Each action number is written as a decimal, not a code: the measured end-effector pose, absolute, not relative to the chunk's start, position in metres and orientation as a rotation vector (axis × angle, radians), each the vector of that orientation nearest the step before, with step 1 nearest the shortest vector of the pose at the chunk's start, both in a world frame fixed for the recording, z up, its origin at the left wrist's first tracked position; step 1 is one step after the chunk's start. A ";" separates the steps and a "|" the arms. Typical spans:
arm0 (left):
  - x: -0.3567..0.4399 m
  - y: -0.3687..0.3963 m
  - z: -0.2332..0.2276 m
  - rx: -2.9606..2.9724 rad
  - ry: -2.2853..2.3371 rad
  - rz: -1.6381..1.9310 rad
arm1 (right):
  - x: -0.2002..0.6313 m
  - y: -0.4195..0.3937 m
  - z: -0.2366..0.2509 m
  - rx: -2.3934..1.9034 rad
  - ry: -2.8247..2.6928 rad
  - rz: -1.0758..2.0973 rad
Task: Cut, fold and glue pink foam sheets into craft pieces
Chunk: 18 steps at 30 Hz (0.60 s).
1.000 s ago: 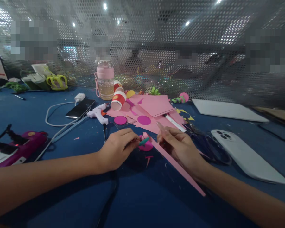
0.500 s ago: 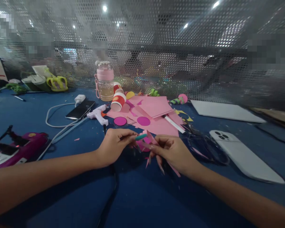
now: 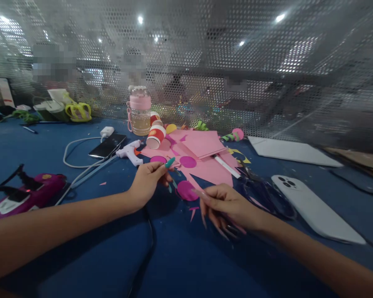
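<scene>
My left hand (image 3: 149, 180) hovers over the blue table (image 3: 186, 256), thumb and forefinger pinched together, a teal nail pointing up; I see nothing between them. My right hand (image 3: 226, 205) is low over the table with its long-nailed fingers curled, and a blurred pink paper strip (image 3: 240, 229) shows under them. Between the hands a magenta paper disc (image 3: 185, 191) lies flat on the table. Behind it are pink paper sheets (image 3: 205, 145) carrying two smaller magenta discs (image 3: 188, 162).
A white phone (image 3: 313, 209) and dark scissors (image 3: 261, 192) lie to the right. At left sit a purple glue gun (image 3: 27, 194), white glue gun (image 3: 129, 151), charging phone (image 3: 107, 145), pink bottle (image 3: 139, 111) and paper cup (image 3: 155, 135). A perforated screen (image 3: 267, 82) closes the back.
My left hand lifted off the disc and moved up and left. My right hand drew back toward me, pulling the pink strip away from the disc.
</scene>
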State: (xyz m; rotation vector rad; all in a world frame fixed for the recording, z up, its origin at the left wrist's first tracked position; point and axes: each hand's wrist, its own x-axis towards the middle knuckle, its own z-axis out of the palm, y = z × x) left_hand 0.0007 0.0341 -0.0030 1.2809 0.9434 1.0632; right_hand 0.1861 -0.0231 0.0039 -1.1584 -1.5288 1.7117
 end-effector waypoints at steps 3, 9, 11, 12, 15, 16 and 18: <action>0.001 0.035 -0.003 1.250 0.944 1.061 | 0.186 -0.023 0.006 -1.138 -1.509 1.785; 0.002 0.036 -0.003 1.195 0.960 1.106 | 0.186 -0.019 0.002 -1.242 -1.544 1.752; 0.002 0.037 -0.004 1.212 0.978 1.110 | 0.186 -0.020 0.002 -1.227 -1.509 1.727; 0.002 0.037 -0.005 1.227 0.985 1.113 | 0.185 -0.021 0.003 -1.215 -1.482 1.716; 0.001 0.038 -0.007 1.287 0.987 1.122 | 0.184 -0.022 0.004 -1.171 -1.430 1.646; 0.001 0.038 -0.007 1.305 0.982 1.120 | 0.184 -0.022 0.004 -1.157 -1.442 1.625; 0.000 0.038 -0.007 1.321 0.975 1.116 | 0.185 -0.022 0.004 -1.135 -1.486 1.615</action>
